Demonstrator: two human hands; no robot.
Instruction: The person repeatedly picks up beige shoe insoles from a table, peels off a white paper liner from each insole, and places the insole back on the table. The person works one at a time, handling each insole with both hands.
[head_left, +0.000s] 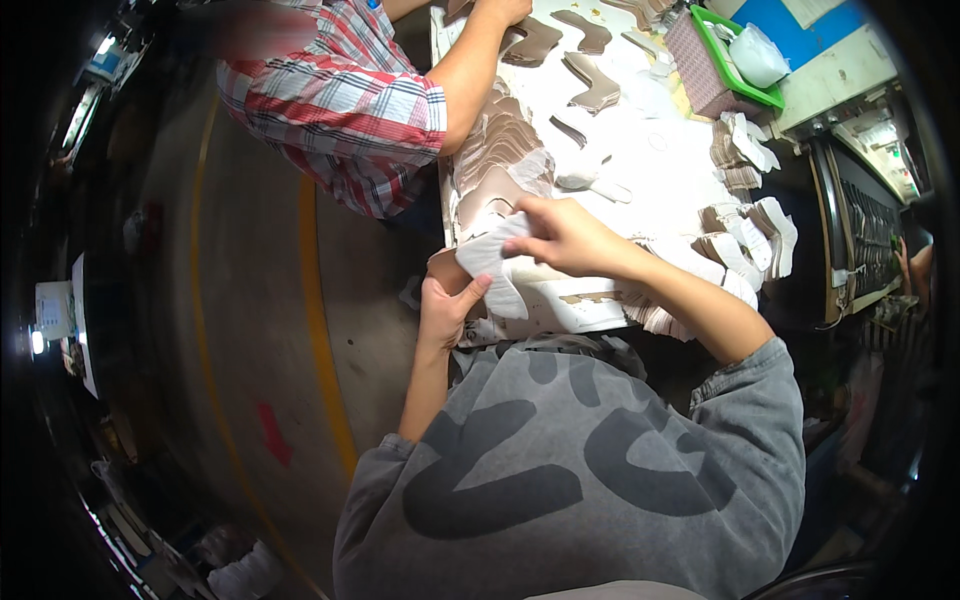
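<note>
Over the near left corner of a white work table (pixel 590 303), my left hand (pixel 446 308) grips a white curved cut piece (pixel 495 263) between thumb and fingers. A tan piece (pixel 446 266) lies against its left side, in the same hand. My right hand (pixel 565 236) pinches the upper right edge of the white piece with thumb and index finger. Just beyond my hands runs a row of overlapping tan curved pieces (pixel 500 140). The kind of material cannot be told for sure.
Across the table's left side, a person in a checked shirt (pixel 350 110) reaches over the far end. Stacks of white pieces (pixel 735 240) stand along the right side. Loose brown pieces (pixel 592 82) lie farther back. A green tray (pixel 735 60) sits on a pink basket (pixel 697 68) at the far right.
</note>
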